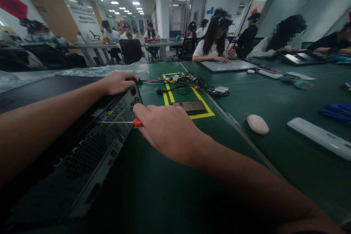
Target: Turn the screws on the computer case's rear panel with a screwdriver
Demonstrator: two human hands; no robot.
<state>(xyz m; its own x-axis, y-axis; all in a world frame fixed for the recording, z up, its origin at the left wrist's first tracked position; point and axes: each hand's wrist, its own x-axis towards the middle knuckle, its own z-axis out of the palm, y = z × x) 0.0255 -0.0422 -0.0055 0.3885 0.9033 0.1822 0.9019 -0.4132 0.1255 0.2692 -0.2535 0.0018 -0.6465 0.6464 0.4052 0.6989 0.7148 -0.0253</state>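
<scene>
A black desktop computer case (52, 85) lies at the left, its rear panel (109, 142) with vents and ports facing right. My right hand (170, 131) is closed around the orange handle of a screwdriver (136, 122). The thin metal shaft points left, and its tip is at the upper part of the rear panel; whether it sits in a screw I cannot tell. My left hand (119, 82) rests over the far top corner of the case. Its fingers bend over the edge, and the fingertips are partly hidden.
Beyond the case lies a tangle of black cables (192, 80) with coloured wires. A dark flat box (189, 106) sits inside yellow tape. Right of the table seam are a pale rounded case (257, 124) and a white power strip (320, 135). Several people work at the tables behind.
</scene>
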